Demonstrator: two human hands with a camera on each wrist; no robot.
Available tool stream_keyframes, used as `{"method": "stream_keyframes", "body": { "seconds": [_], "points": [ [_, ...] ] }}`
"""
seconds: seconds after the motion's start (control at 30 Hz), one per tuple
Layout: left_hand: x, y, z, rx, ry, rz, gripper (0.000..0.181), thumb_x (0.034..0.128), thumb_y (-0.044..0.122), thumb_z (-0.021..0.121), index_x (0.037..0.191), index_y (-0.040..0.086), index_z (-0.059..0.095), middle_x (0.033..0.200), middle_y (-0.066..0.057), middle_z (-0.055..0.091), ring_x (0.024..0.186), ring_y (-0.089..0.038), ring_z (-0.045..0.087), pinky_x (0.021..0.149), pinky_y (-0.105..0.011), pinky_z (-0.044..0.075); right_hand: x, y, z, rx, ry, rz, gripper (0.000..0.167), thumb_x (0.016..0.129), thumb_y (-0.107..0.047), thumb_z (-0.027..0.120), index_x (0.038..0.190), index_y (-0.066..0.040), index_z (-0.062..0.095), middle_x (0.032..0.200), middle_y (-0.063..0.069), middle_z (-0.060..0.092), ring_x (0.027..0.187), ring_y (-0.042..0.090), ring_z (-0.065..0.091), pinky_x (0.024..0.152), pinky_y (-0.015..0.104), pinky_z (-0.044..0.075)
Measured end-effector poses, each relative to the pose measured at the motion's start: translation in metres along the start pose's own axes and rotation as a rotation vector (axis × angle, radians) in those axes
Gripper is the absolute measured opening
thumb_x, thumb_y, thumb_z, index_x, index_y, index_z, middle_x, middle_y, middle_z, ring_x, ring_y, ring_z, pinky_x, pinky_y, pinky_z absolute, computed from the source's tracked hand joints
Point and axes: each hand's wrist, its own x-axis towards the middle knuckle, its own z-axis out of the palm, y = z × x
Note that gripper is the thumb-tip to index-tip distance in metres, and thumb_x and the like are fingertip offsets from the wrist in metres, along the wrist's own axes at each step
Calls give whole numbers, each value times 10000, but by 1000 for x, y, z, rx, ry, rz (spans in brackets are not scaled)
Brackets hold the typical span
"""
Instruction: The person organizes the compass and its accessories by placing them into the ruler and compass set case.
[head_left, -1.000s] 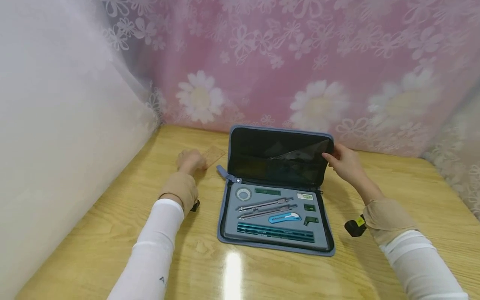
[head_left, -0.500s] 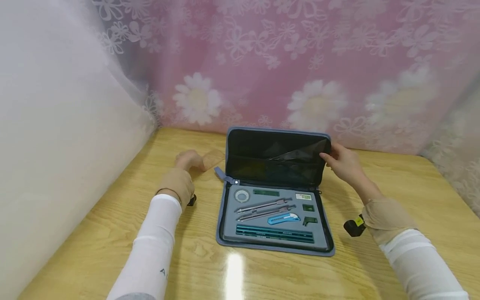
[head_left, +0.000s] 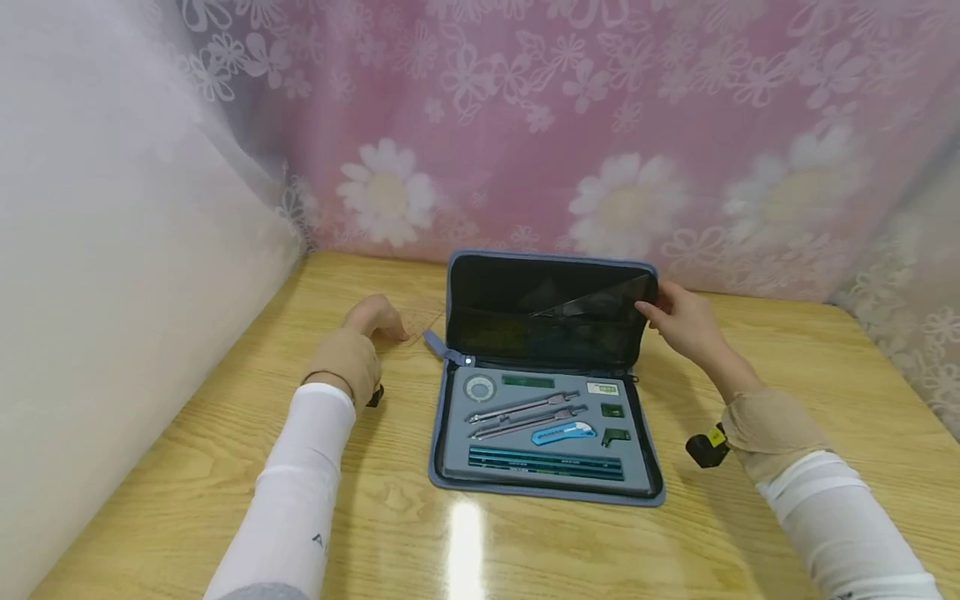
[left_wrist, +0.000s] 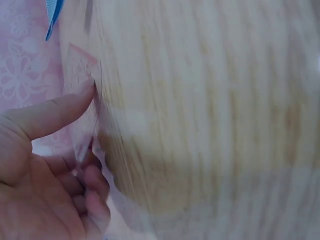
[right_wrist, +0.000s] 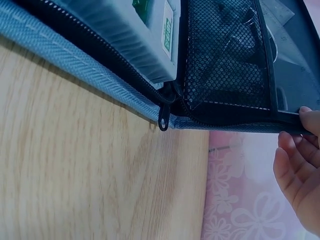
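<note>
A zip case [head_left: 437, 450] lies unfolded on the table, its lid raised and leaning back. My right hand [head_left: 688, 325] grips the lid's right edge, thumb on the inner face; in the right wrist view the fingers [right_wrist: 285, 170] are behind it. Left of the case, my left hand [head_left: 375, 317] pinches a flat clear plastic piece with reddish markings [left_wrist: 80, 65] between thumb and fingers. Its exact kind is hard to tell. A mesh pocket [right_wrist: 225, 60] lines the lid, with a clear set square [head_left: 611, 296] showing above it.
The grey insert holds two compasses [head_left: 525, 406], a blue utility knife [head_left: 562, 433], green pencils [head_left: 546, 463], a round white ring-shaped item [head_left: 480, 388] and small green pieces. A strap tab [head_left: 435, 343] sticks out left. A floral curtain [head_left: 510, 125] hangs behind the table.
The clear piece has turned slightly in my left hand, its reddish markings now showing differently. My right hand keeps its grip on the lid. The head view has shifted a little.
</note>
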Motion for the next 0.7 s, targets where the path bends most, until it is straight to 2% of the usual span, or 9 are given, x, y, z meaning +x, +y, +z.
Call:
{"method": "stream_keyframes", "body": {
  "seconds": [0.07,0.1,0.17,0.23,0.33,0.4,0.47,0.6,0.7],
  "points": [
    [0,-7,0,-51,37,33,456,810,263,706,1103,-69,595,1034,-161,588,921,-261,545,809,-341,458,0,-1,0,-10,-9,-3,313,955,-257,524,1088,26,538,867,176,613,707,271,587,561,330,444],
    [0,-10,-1,-96,41,57,382,811,228,704,1038,-68,619,928,-127,604,779,-222,540,707,-313,463,-1,-1,0,-14,-11,-2,311,955,-257,524,1084,26,539,862,173,612,707,270,587,561,331,443],
    [-1,-18,-5,-173,49,109,202,817,157,677,869,-39,665,668,-42,554,547,-143,432,537,-266,394,-1,0,1,-18,-12,-4,308,954,-252,526,1085,27,540,859,170,613,708,272,589,563,333,446],
    [-4,-26,-13,-245,68,172,158,840,106,620,810,-39,674,551,-1,508,458,-95,368,478,-244,337,-1,0,1,-23,-9,-8,306,953,-245,528,1091,27,541,855,169,614,707,274,590,566,336,447],
    [-16,-34,-28,-295,169,251,232,892,97,528,952,-87,658,647,-68,592,518,-111,478,534,-266,403,-1,1,1,-24,-3,-12,309,954,-246,527,1096,28,541,856,171,614,706,274,592,566,336,447],
    [-26,-35,-39,-316,282,305,277,928,108,502,1070,-92,631,808,-155,651,643,-195,590,638,-322,474,0,1,1,-26,0,-13,310,954,-247,527,1095,28,540,856,171,614,704,273,592,564,335,444],
    [-36,-34,-49,-318,407,342,305,949,137,500,1140,-71,615,939,-206,657,779,-267,630,731,-378,489,0,1,0,-29,2,-15,303,954,-246,527,1087,27,541,849,169,614,700,272,592,563,334,444],
    [-54,-24,-65,-347,609,408,318,946,223,537,1159,11,639,963,-185,667,860,-277,622,734,-375,471,1,0,-1,-40,6,-17,283,950,-233,534,1072,22,547,835,160,615,695,271,593,564,336,442],
    [-68,-9,-73,-382,680,490,312,933,268,560,1140,59,661,961,-137,675,849,-226,617,697,-322,454,1,-1,-2,-41,5,-17,286,951,-237,533,1071,22,549,834,158,617,694,270,594,561,336,440]
  ]
}}
